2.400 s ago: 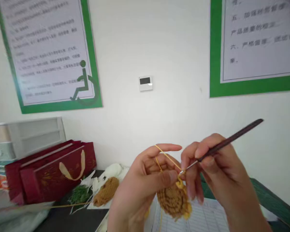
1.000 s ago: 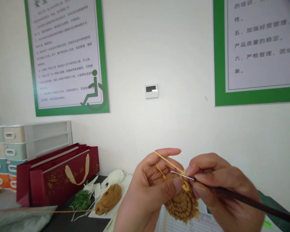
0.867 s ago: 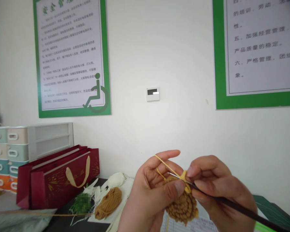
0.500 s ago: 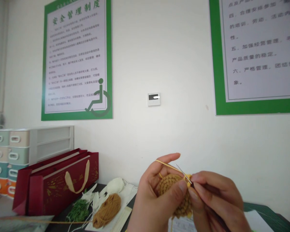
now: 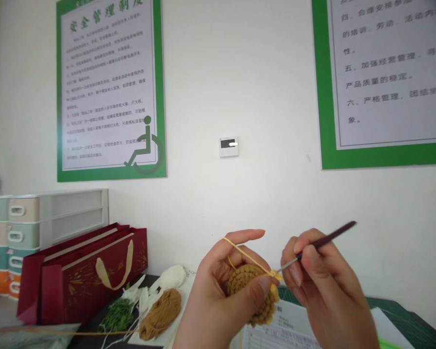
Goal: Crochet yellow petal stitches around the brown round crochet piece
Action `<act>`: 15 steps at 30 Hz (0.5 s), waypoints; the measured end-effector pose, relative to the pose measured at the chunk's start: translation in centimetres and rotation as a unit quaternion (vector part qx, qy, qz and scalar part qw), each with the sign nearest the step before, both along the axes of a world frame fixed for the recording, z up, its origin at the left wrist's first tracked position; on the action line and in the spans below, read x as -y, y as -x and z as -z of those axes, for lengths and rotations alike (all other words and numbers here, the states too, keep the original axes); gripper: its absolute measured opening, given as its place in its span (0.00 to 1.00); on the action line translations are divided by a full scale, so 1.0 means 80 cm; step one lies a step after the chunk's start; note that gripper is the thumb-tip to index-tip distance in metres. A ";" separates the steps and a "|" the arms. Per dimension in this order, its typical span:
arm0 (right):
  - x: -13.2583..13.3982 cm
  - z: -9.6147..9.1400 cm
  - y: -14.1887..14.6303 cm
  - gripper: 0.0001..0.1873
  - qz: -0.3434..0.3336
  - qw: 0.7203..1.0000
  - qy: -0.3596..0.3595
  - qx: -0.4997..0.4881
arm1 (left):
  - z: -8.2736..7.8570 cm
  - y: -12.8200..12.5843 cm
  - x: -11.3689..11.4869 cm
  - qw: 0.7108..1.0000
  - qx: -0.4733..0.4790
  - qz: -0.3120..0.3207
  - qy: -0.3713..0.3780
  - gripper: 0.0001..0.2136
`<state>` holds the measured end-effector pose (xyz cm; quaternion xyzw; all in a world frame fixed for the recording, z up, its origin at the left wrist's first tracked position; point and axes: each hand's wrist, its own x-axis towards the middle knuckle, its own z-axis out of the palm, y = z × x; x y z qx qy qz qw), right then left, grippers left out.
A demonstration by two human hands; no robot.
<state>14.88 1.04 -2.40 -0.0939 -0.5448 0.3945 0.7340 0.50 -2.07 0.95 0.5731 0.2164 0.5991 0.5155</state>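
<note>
A white painted wall (image 5: 261, 87) carries two green-bordered paper notices (image 5: 109, 92), with a small white wall control panel (image 5: 228, 146) between them. A pastel plastic drawer unit (image 5: 22, 232) stands at far left.

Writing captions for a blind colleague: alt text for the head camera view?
A left hand holds a round golden-brown crocheted piece, yellow yarn running over its index finger, while a right hand holds a dark-handled crochet hook at the stitches. Green-framed posters hang on the wall behind.

hidden — crochet disc (image 5: 249, 286) partly behind left hand (image 5: 221, 295) | cut off — wall poster (image 5: 381, 82) at right edge
</note>
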 end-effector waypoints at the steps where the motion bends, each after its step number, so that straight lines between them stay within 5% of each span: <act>1: -0.001 -0.002 0.002 0.13 -0.042 0.999 0.034 -0.004 | 0.000 -0.001 0.000 1.000 0.006 0.003 0.002 0.22; 7: -0.005 -0.006 0.014 0.20 -0.147 0.984 0.099 -0.022 | 0.002 -0.014 -0.004 0.998 0.057 -0.034 -0.012 0.22; 15: 0.002 -0.001 0.021 0.17 -0.108 0.991 0.067 -0.043 | 0.005 -0.022 -0.007 0.991 0.097 -0.093 -0.005 0.20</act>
